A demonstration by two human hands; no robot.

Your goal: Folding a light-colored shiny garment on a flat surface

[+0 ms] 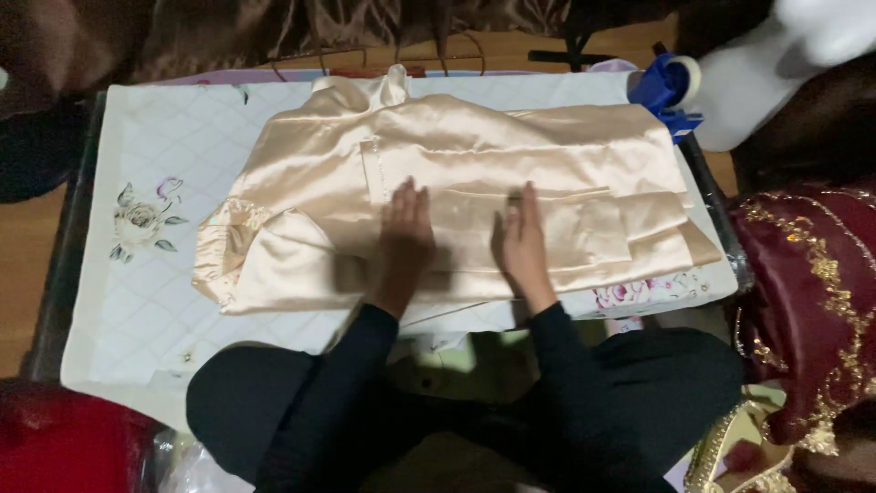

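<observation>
Both hands are lying flat, fingers together and palms down, on one cream satin shirt (456,196); neither is clamped around anything, they are only pressing on the cloth. The left hand (406,233) is resting just below the shirt's chest pocket, and the right hand (522,239) is lying beside it, a little apart, on the folded lower part. Two black sleeves (557,365) are reaching in from the near edge.

The shirt is lying folded and spread across the middle of one white quilted cloth (137,301) printed with flowers, its collar pointing away from the hands and one gathered cuff (224,242) sticking out to the left of the left hand.

Beyond the right hand, at the far right corner of the cloth, one blue tape dispenser (664,87) is sitting with a roll of tape in it. Further right of the right hand, one dark red cloth with gold embroidery (812,301) is lying in a heap. Near the left sleeve, something red (64,443) is showing at the corner.
</observation>
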